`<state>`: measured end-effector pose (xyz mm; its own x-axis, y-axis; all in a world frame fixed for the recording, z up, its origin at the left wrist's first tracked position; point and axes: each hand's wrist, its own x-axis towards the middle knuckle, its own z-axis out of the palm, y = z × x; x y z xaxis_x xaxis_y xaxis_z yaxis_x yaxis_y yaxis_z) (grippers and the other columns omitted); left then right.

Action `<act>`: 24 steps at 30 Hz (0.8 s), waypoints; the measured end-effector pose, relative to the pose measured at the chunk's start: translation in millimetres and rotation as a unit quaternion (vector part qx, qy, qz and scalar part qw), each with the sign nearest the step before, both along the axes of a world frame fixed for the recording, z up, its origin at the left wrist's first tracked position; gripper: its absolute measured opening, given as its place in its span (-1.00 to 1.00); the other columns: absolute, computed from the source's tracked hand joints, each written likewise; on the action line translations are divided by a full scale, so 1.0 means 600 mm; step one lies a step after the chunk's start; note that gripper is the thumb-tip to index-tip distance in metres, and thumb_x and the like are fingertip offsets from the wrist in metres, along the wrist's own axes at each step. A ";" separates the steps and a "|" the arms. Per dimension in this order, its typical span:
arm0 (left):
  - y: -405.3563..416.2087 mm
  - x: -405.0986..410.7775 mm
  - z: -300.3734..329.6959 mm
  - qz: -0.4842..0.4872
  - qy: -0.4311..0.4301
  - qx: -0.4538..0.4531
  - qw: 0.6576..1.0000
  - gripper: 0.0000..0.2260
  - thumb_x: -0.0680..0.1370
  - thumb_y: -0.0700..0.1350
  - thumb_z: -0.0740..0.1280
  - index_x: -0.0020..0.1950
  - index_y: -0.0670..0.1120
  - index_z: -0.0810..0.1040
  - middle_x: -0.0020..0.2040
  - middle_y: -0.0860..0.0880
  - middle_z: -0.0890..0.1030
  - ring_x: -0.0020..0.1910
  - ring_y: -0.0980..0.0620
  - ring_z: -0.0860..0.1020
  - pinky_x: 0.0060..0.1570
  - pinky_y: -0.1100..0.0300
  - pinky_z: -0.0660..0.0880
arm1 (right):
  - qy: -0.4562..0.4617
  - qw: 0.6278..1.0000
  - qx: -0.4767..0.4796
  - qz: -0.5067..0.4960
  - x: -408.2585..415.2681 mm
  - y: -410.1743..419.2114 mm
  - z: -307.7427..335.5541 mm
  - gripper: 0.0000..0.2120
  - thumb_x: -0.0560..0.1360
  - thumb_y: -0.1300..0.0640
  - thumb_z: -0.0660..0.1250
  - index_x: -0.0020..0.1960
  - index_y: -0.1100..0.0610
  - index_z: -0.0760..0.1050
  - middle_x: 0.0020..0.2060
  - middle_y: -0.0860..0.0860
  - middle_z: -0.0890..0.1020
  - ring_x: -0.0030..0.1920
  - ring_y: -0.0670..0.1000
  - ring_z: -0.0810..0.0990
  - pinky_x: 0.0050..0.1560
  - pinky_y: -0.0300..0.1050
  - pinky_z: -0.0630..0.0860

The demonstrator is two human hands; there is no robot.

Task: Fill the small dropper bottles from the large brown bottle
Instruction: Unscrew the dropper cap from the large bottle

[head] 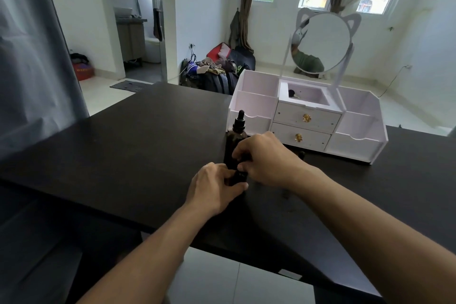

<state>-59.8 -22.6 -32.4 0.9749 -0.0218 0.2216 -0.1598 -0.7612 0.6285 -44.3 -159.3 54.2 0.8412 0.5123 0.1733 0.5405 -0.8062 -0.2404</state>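
The large brown bottle stands upright on the black table, its black dropper cap on. In front of it is a small dark dropper bottle, mostly hidden between my hands. My left hand wraps around the small bottle's body from the left. My right hand pinches the small bottle's top from the right, fingers closed on its cap. Another small dark object peeks out behind my right wrist.
A white organiser with two drawers, open compartments and a round cat-ear mirror stands at the back right of the table. The table's near edge runs below my forearms. Bags and clothes lie on the floor beyond.
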 end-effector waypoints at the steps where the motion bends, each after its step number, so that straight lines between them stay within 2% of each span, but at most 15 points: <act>1: 0.001 0.000 0.000 0.003 0.003 0.000 1.000 -0.77 0.45 0.17 0.41 0.01 0.09 0.66 -0.17 0.07 0.44 -0.09 0.08 0.47 -0.15 0.20 0.33 | 0.007 1.000 -0.012 0.012 0.000 0.000 0.003 -0.72 0.46 0.29 0.40 0.14 0.10 0.63 0.03 0.02 0.67 0.02 0.01 0.63 0.07 -0.10 0.60; 3: 0.001 0.000 -0.001 0.009 0.010 -0.006 1.000 -0.76 0.44 0.18 0.42 0.04 0.11 0.65 -0.12 0.05 0.45 -0.09 0.07 0.48 -0.14 0.20 0.35 | 0.030 0.999 -0.015 0.031 -0.001 -0.002 0.010 -0.63 0.43 0.39 0.35 0.16 0.09 0.62 0.03 -0.01 0.67 0.03 -0.04 0.63 0.07 -0.17 0.60; 5: 0.002 0.000 -0.002 0.011 0.010 -0.009 1.000 -0.74 0.44 0.18 0.42 0.06 0.12 0.65 -0.12 0.05 0.45 -0.09 0.06 0.49 -0.14 0.21 0.34 | 0.053 0.998 0.011 0.029 -0.001 -0.006 0.018 -0.62 0.41 0.38 0.37 0.17 0.09 0.60 0.01 -0.04 0.67 0.02 -0.07 0.63 0.04 -0.23 0.59; 8: 0.002 -0.002 -0.002 0.006 0.006 -0.009 1.000 -0.70 0.44 0.17 0.43 0.10 0.07 0.65 -0.13 0.07 0.44 -0.04 0.03 0.52 -0.14 0.22 0.34 | 0.029 1.000 0.007 -0.006 0.003 -0.006 0.019 -0.74 0.44 0.07 0.47 0.11 0.08 0.60 -0.05 -0.03 0.66 -0.07 -0.02 0.62 -0.04 -0.17 0.59; 10: 0.003 -0.001 -0.004 0.002 0.010 -0.011 1.000 -0.71 0.44 0.17 0.43 0.08 0.07 0.65 -0.10 0.06 0.48 -0.03 0.04 0.53 -0.14 0.21 0.36 | 0.001 0.999 -0.042 -0.028 0.005 -0.001 0.013 -0.73 0.48 -0.08 0.42 -0.03 0.12 0.61 -0.18 0.01 0.64 -0.17 0.03 0.62 -0.17 -0.12 0.58; 12: 0.004 0.000 -0.005 -0.005 0.010 -0.015 1.000 -0.76 0.45 0.16 0.43 0.02 0.07 0.67 -0.16 0.09 0.47 -0.09 0.07 0.50 -0.17 0.20 0.35 | -0.007 0.998 -0.064 -0.028 0.005 0.004 0.007 -0.78 0.51 -0.04 0.39 -0.10 0.12 0.60 -0.26 0.00 0.59 -0.23 0.05 0.59 -0.25 -0.13 0.51; 14: 0.003 0.000 -0.005 -0.008 0.004 -0.005 1.000 -0.77 0.46 0.15 0.42 0.01 0.06 0.67 -0.20 0.10 0.43 -0.10 0.07 0.47 -0.17 0.19 0.33 | -0.004 0.997 -0.071 -0.019 0.004 0.005 0.008 -0.91 0.50 0.09 0.39 -0.05 0.10 0.62 -0.20 0.01 0.59 -0.16 0.07 0.58 -0.19 -0.11 0.50; 17: 0.004 0.001 -0.004 -0.010 0.004 0.011 1.000 -0.74 0.47 0.17 0.39 0.06 0.08 0.66 -0.14 0.07 0.46 -0.01 0.03 0.49 -0.11 0.16 0.38 | 0.016 0.996 -0.086 0.015 0.001 0.003 0.017 -0.75 0.44 0.28 0.34 0.05 0.04 0.63 -0.04 -0.01 0.64 -0.04 0.03 0.59 -0.01 -0.04 0.59; 19: 0.003 0.002 -0.004 -0.004 0.006 0.008 1.000 -0.72 0.46 0.19 0.39 0.09 0.09 0.65 -0.10 0.06 0.48 0.00 0.03 0.50 -0.10 0.16 0.38 | 0.035 0.996 -0.079 0.028 -0.002 -0.001 0.022 -0.67 0.42 0.35 0.32 0.07 0.03 0.62 -0.01 -0.03 0.64 -0.02 -0.01 0.59 0.03 -0.05 0.59; 21: 0.004 0.003 -0.006 0.002 0.003 0.001 1.000 -0.70 0.45 0.20 0.41 0.07 0.07 0.66 -0.10 0.06 0.49 -0.02 0.04 0.51 -0.13 0.18 0.35 | 0.036 0.997 -0.061 0.027 -0.001 -0.004 0.022 -0.67 0.40 0.31 0.34 0.10 0.02 0.61 -0.01 -0.04 0.64 -0.02 -0.01 0.59 0.02 -0.07 0.59; 24: 0.001 0.000 -0.004 0.003 -0.005 -0.008 1.000 -0.72 0.45 0.15 0.43 0.01 -0.01 0.67 -0.22 0.09 0.45 -0.09 0.04 0.50 -0.17 0.19 0.33 | 0.009 0.999 -0.051 -0.006 0.004 -0.004 0.014 -0.78 0.46 0.03 0.41 0.08 0.05 0.61 -0.10 -0.01 0.64 -0.11 0.03 0.61 -0.05 -0.03 0.61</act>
